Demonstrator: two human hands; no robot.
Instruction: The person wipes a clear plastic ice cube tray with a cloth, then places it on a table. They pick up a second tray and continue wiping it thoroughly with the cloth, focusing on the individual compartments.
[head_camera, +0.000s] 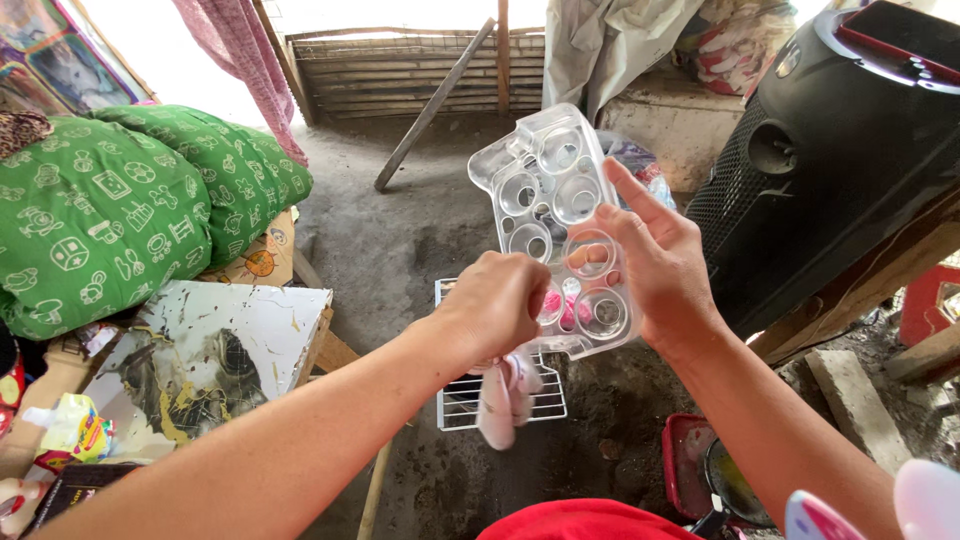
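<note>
My right hand (655, 265) holds up a clear plastic tray (545, 175) with several round cups, gripping its right edge, fingers spread behind it. My left hand (495, 305) is closed on a pink and white cloth (505, 395) and presses it against the tray's lower left part. The cloth's loose end hangs down below my fist. Something pink shows through the tray's lower cups.
A white wire rack (455, 400) lies on the dirt floor under my hands. At left are green patterned cushions (110, 210) and a worn white board (215, 350). A large black speaker (840, 150) stands at right. A red container (685, 465) sits at lower right.
</note>
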